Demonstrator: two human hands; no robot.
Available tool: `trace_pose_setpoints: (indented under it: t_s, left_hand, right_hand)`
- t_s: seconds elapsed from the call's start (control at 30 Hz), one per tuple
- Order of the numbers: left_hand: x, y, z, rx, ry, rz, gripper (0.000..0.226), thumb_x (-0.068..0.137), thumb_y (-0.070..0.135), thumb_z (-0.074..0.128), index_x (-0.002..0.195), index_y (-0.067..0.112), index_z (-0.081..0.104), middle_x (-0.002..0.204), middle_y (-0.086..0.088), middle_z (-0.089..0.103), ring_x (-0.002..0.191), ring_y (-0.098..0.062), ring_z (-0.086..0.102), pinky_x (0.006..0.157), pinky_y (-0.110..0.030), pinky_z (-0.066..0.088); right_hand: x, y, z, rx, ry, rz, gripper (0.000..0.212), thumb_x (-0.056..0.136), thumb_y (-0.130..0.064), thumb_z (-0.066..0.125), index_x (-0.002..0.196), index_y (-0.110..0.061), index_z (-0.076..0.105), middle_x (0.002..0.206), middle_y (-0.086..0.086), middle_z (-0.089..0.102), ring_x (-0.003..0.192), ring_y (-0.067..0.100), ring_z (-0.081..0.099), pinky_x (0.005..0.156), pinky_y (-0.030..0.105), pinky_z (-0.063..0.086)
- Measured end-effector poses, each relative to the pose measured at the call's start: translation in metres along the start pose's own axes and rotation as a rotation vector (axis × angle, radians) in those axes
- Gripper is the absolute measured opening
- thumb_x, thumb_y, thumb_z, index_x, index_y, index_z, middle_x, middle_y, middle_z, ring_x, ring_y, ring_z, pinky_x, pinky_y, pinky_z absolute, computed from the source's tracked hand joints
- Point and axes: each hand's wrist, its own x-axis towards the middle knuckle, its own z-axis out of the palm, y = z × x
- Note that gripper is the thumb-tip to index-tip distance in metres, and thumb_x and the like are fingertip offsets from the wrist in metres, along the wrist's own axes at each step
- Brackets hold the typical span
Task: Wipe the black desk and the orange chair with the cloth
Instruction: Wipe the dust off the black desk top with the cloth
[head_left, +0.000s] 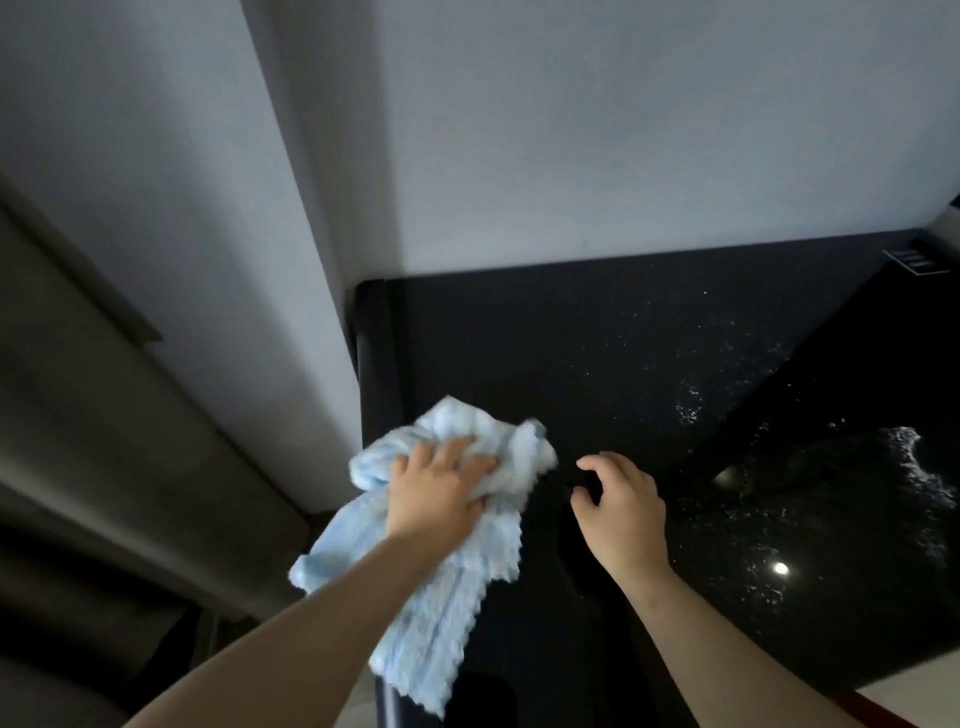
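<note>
Cloth (452, 597), pale blue and fluffy, bunched at the left edge of the black bench (571, 353), one end trailing past the edge. Gripped by the left hand (441, 488), fingers dug into the folds. Right hand (621, 514) just beside, loosely curled, holding nothing, touching the top or hovering – cannot tell. Probably early in the bench stage: droplets (904, 457) and specks across the right half, not yet wiped. Orange chair not clearly in view, left to do as far as can be judged
</note>
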Motion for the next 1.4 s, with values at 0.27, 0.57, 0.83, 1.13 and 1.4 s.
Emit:
trace_pose_setpoints:
  t_s: [0.27,0.57,0.83,1.13,1.4]
  left_hand:
    - [0.039,-0.068,-0.022,0.020,-0.039,-0.275,0.059,0.088,0.055,0.047,0.141,0.047,0.021,0.155,0.004,0.009,0.140,-0.033,0.011,0.108,-0.052,0.019]
    - [0.066,0.000,-0.007,-0.131,-0.041,0.253,0.045,0.087,0.032,0.054,0.130,0.042,0.046,0.147,0.008,0.033,0.131,-0.025,0.031,0.108,-0.039,0.018]
    - [0.149,-0.035,-0.031,0.041,-0.174,-0.342,0.069,0.080,0.073,0.039,0.141,0.052,0.012,0.156,0.003,-0.003,0.140,-0.038,0.003,0.108,-0.060,0.013]
    - [0.170,-0.031,-0.013,-0.121,0.104,0.222,0.053,0.075,0.022,0.070,0.124,0.038,0.058,0.147,-0.009,0.038,0.124,-0.041,0.041,0.098,-0.051,0.035]
    - [0.250,-0.005,-0.015,0.019,-0.043,-0.363,0.059,0.084,0.058,0.047,0.138,0.050,0.024,0.154,0.006,0.009,0.133,-0.039,0.020,0.101,-0.057,0.026]
  right_hand:
    - [0.021,-0.006,-0.006,-0.105,-0.056,-0.036,0.036,0.091,-0.026,0.054,0.127,-0.029,0.052,0.138,-0.006,0.045,0.128,0.018,0.040,0.102,0.036,0.038]
    - [0.050,-0.003,-0.006,-0.072,-0.058,-0.006,0.034,0.091,-0.027,0.052,0.125,-0.029,0.052,0.137,-0.008,0.046,0.126,0.017,0.040,0.101,0.034,0.037]
    - [0.087,-0.007,-0.002,-0.041,-0.060,0.004,0.034,0.092,-0.028,0.051,0.126,-0.029,0.051,0.138,-0.009,0.044,0.129,0.015,0.037,0.104,0.033,0.033]
    - [0.130,0.003,-0.002,-0.016,-0.009,-0.004,0.031,0.090,-0.024,0.054,0.121,-0.027,0.056,0.134,-0.009,0.048,0.124,0.016,0.042,0.101,0.034,0.038]
    - [0.161,0.016,-0.007,-0.014,0.026,0.011,0.033,0.091,-0.025,0.054,0.124,-0.027,0.054,0.136,-0.009,0.047,0.127,0.016,0.039,0.103,0.033,0.033]
